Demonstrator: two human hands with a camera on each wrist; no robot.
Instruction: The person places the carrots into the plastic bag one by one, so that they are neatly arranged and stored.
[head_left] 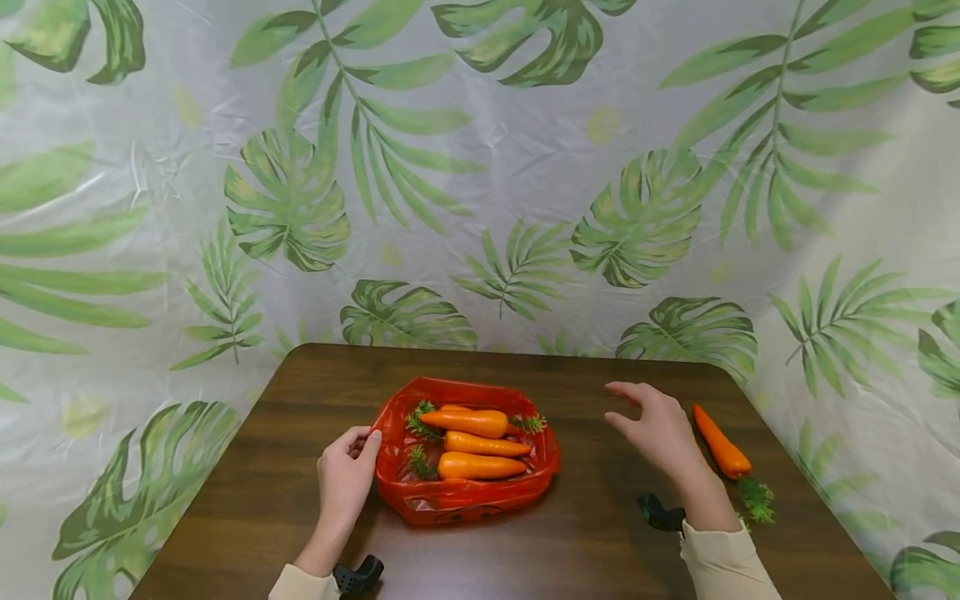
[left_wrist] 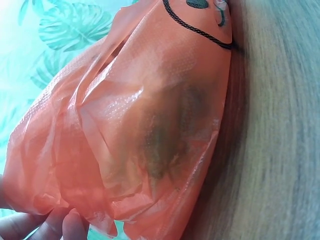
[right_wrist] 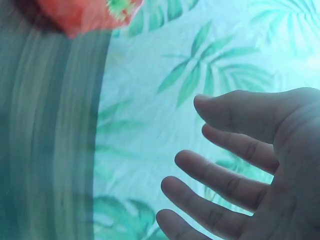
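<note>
- In the head view, a red plastic bag (head_left: 491, 498) is seen mouth-up on the dark wooden table (head_left: 585, 542), slightly left of its middle.
- Three carrots (head_left: 483, 467) are plainly seen in the bag; a fourth is partly hidden behind the farthest.
- The bag's left rim is pinched between thumb and fingers of the left hand (head_left: 348, 467).
- Nothing is held by the right hand (head_left: 660, 429); its thumb and fingers are parted, between the bag and a loose carrot (head_left: 722, 443).
- By the left wrist view alone, dark foliage is shown as a shadow through the bag wall, below a black curved print (left_wrist: 197, 30).
- By the right wrist view alone, all five digits are shown separately.
- Bagged carrots: long axes roughly crosswise; the farthest plain one is pointed left, the nearer two right.
- Loose carrot: tip directed away from the person, leafy end nearer.
</note>
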